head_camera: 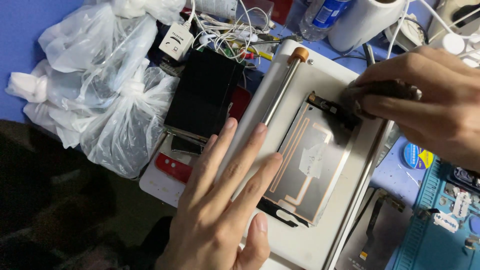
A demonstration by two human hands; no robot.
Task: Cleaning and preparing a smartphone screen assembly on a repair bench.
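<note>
The left hand (227, 200) is lying flat and open, palm down with fingers (250, 150) stretched and slightly spread, while the right hand (425, 95) is reaching in from the right, its fingers curling together in a pinch.

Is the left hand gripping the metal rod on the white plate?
No, the left hand lies flat with fingers spread on the white plate, beside the metal rod.

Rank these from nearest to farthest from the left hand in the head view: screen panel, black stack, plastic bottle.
From the left hand:
1. Screen panel, on the white plate just right of the fingers.
2. Black stack, up and left.
3. Plastic bottle, at the top edge.
</note>
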